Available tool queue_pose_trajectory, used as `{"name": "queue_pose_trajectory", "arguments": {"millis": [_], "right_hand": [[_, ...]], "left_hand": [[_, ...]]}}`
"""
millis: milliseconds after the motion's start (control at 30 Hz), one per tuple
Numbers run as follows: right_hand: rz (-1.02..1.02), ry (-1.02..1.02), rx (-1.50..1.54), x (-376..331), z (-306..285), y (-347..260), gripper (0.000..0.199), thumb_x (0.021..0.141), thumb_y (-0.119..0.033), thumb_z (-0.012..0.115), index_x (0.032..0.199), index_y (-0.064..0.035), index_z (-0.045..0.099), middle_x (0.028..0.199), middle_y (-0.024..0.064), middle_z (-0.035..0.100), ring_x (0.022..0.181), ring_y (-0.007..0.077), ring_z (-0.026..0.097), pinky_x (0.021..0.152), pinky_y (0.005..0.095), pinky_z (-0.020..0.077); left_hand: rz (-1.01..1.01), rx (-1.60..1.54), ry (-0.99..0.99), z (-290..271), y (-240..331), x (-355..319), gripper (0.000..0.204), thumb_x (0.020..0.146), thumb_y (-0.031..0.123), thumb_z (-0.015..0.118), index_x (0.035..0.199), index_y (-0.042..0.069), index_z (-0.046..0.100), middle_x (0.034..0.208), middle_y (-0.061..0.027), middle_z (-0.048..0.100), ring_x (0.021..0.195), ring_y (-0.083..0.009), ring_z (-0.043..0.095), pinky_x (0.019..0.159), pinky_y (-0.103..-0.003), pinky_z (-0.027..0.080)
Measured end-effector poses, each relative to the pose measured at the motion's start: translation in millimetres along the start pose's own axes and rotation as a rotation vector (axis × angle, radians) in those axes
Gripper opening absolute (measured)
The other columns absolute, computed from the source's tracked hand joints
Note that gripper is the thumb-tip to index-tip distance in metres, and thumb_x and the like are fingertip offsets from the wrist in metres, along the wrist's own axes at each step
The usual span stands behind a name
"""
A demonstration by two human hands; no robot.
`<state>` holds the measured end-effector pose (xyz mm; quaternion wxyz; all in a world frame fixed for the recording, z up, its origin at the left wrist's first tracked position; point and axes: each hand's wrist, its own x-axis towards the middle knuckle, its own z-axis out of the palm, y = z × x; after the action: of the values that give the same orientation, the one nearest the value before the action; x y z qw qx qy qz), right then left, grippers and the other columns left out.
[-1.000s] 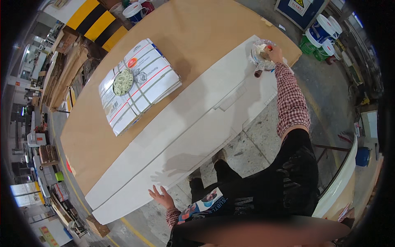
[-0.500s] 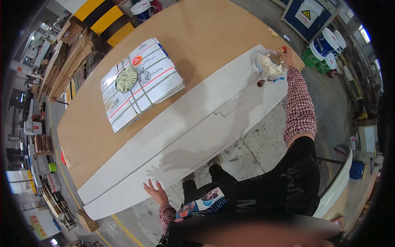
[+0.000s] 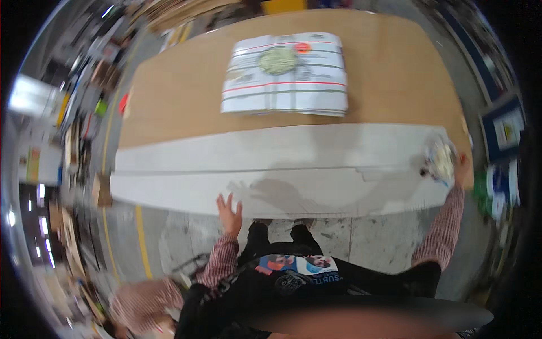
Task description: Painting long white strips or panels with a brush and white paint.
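My left hand (image 3: 228,216) is raised over the near edge of a long white sheet (image 3: 271,189), fingers spread and holding nothing. At the far right end, my right hand (image 3: 462,170) is beside a plastic-lined bowl of white paste (image 3: 441,159). Its fingers seem closed on a brush with a red tip, though motion blurs them and the bowl's contents. A dark brown piece (image 3: 424,171) pokes out at the bowl's left side. Beyond the white sheet lies a strapped stack of white printed sacks (image 3: 285,96), with a coil of pale green bands (image 3: 278,60) on top.
The brown-topped table (image 3: 175,107) carries all this. Another person in a checked top (image 3: 147,305) is at the lower left. Green and blue buckets (image 3: 499,189) stand past the table's right end, near a blue cabinet (image 3: 505,127). A cardboard box (image 3: 102,190) stands off the left end.
The view has swung right, so the table now lies level across it. Both hands keep much the same places over the sheet and at the bowl. Another person has come into view.
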<state>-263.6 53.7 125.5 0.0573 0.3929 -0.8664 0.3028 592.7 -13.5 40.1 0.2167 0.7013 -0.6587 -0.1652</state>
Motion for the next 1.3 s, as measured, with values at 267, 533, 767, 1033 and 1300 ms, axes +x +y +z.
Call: {"name": "queue_pose_trajectory", "arguments": {"millis": [267,533,767,1033,1300], "right_hand": [[-0.114,-0.157,-0.199,8.7,38.3,-19.6,0.034,0.093,-0.032,0.055,0.108,-0.0027,0.060,0.088,0.0188,0.062,0.075,0.0270,0.060,0.063,0.0377,0.0463],[0.013,0.091,-0.146,22.6,0.2,1.6,0.042,0.092,-0.039,0.055,0.115,-0.0052,0.060,0.091,0.0162,0.064,0.073,0.0275,0.060,0.062,0.0403,0.0474],[0.353,0.648,0.494,-86.1,-25.9,-175.0,0.052,0.098,-0.037,0.037,0.111,0.0101,0.054,0.101,0.0208,0.062,0.079,0.0290,0.059,0.070,0.0400,0.0494],[0.056,0.011,1.843,-279.4,-62.1,-163.8,0.043,0.096,-0.025,0.040,0.118,0.0112,0.049,0.094,0.0194,0.055,0.073,0.0241,0.051,0.060,0.0311,0.0456],[0.337,-0.133,1.961,-452.3,57.2,-484.7,0.043,0.096,-0.038,0.048,0.110,0.0009,0.061,0.096,0.0170,0.055,0.081,0.0219,0.051,0.064,0.0294,0.0450]], "left_hand": [[-0.085,0.109,0.068,-30.4,-21.9,-13.9,0.047,0.084,0.028,0.064,0.126,0.009,0.052,0.139,-0.0287,0.033,0.129,-0.0484,0.029,0.104,-0.051,0.031],[-0.037,0.117,-0.044,-39.8,-47.2,13.6,0.048,0.086,0.033,0.061,0.127,0.011,0.051,0.141,-0.0264,0.032,0.130,-0.0466,0.028,0.099,-0.053,0.033],[0.151,0.117,-0.149,-56.6,-138.2,85.0,0.047,0.086,0.034,0.059,0.127,0.012,0.051,0.134,-0.0191,0.044,0.128,-0.0412,0.033,0.100,-0.052,0.031],[0.863,0.050,-0.422,-39.4,-163.0,177.2,0.047,0.084,0.035,0.057,0.122,0.008,0.052,0.127,-0.0172,0.049,0.124,-0.0361,0.041,0.102,-0.054,0.030],[0.915,0.110,-0.608,-118.3,-269.4,158.1,0.083,0.072,0.059,0.064,0.134,0.009,0.041,0.141,-0.0233,0.032,0.132,-0.0391,0.029,0.107,-0.056,0.022]]}}
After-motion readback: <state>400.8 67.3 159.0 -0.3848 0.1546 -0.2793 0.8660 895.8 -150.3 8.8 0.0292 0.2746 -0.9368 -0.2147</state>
